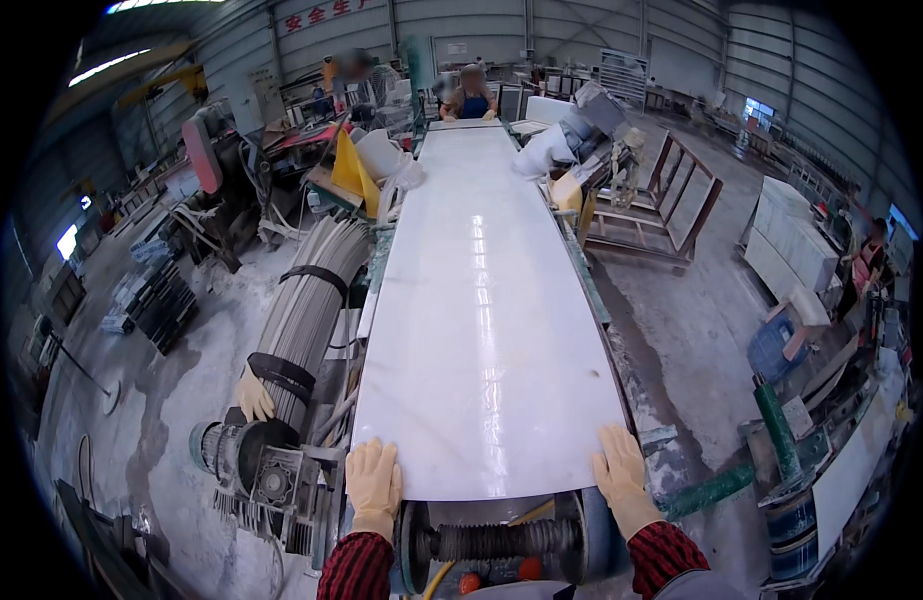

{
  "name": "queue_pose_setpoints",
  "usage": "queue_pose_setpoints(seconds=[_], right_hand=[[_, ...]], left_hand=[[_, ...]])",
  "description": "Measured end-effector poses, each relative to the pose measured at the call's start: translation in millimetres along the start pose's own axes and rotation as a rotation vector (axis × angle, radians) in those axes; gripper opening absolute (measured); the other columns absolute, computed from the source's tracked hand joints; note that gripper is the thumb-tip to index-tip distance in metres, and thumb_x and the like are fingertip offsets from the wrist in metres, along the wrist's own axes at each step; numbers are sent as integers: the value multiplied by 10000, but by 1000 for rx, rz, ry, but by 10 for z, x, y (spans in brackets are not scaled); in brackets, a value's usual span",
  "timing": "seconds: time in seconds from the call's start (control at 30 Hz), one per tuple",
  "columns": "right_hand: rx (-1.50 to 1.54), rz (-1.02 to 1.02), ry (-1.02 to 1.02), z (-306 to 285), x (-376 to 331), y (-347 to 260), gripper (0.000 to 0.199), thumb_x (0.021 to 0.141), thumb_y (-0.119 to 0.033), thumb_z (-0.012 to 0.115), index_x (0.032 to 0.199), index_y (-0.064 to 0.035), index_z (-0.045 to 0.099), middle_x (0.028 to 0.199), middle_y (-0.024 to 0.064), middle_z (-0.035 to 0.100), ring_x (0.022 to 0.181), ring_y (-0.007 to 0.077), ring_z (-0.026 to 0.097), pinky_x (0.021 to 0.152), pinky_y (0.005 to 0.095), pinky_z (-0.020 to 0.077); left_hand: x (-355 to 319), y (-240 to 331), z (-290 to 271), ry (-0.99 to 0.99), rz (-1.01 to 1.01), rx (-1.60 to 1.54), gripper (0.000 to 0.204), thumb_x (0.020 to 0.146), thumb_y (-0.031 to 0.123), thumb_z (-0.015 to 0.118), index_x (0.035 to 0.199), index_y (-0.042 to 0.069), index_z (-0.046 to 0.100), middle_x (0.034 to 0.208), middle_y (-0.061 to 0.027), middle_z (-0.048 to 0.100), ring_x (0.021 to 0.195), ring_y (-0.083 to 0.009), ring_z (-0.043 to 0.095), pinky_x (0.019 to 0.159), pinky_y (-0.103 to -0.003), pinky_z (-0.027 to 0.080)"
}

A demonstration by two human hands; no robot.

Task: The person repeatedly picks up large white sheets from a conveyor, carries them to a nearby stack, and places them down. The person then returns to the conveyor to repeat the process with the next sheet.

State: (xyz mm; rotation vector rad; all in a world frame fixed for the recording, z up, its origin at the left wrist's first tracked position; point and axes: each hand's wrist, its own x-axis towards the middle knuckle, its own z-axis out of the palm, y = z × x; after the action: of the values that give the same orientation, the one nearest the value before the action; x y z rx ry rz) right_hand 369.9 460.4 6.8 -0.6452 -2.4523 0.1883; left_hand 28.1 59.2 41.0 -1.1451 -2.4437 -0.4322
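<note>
A: Checking hazards: what could fail?

B: Roller (497, 541) beneath the near edge could catch a glove; the polished white stone slab (487, 300) may slide.

A: Hand positions?

B: Left hand (374, 480) and right hand (622, 475) lie flat, unclenched, on the slab's near corners; a co-worker (472, 95) steadies the far end.

Red-lettered sign (325, 14) stretching across grey back wall, top centre-left, part cut off by rim. Small pale notice (456, 47) hanging on same wall, right of it. No packages or screens showing clearly.
</note>
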Motion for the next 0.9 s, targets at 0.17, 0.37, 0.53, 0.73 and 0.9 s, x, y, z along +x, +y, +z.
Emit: queue_pose_setpoints(seconds=[0.17,0.37,0.53,0.73,0.9], right_hand=[[-56,34,34,-63,-121,-176,435,1033,-210,707,1403,11,758,1479,286,743,1335,512,669,1199,606,529],[-103,54,36,-78,-175,-217,376,1017,-190,694,1330,13,745,1485,276,741,1330,502,665,1189,604,527],[-82,62,31,-102,-198,-244,367,1017,-191,698,1323,8,739,1471,277,747,1343,504,665,1186,605,525],[-59,20,94,-90,-210,-221,362,1014,-178,707,1318,15,738,1441,274,750,1342,507,668,1173,614,527],[-31,43,99,-82,-241,-212,377,1020,-175,713,1340,21,744,1458,280,750,1363,505,672,1199,614,521]], left_hand=[[-34,-23,3,7,5,-33,415,1015,258,776,1409,141,722,1479,-169,691,1419,-436,604,1233,-602,459],[-68,-35,28,-12,7,-1,441,1031,259,768,1454,139,727,1526,-172,687,1445,-436,597,1261,-598,448],[-88,-27,21,-1,4,4,430,1036,253,762,1447,131,732,1536,-171,688,1449,-443,596,1264,-602,447],[-112,-24,24,-10,0,30,432,1039,250,758,1454,133,738,1527,-176,698,1447,-445,599,1261,-600,448],[-126,-15,9,-9,0,26,436,1034,247,761,1455,134,745,1536,-178,701,1453,-443,602,1258,-597,451]])
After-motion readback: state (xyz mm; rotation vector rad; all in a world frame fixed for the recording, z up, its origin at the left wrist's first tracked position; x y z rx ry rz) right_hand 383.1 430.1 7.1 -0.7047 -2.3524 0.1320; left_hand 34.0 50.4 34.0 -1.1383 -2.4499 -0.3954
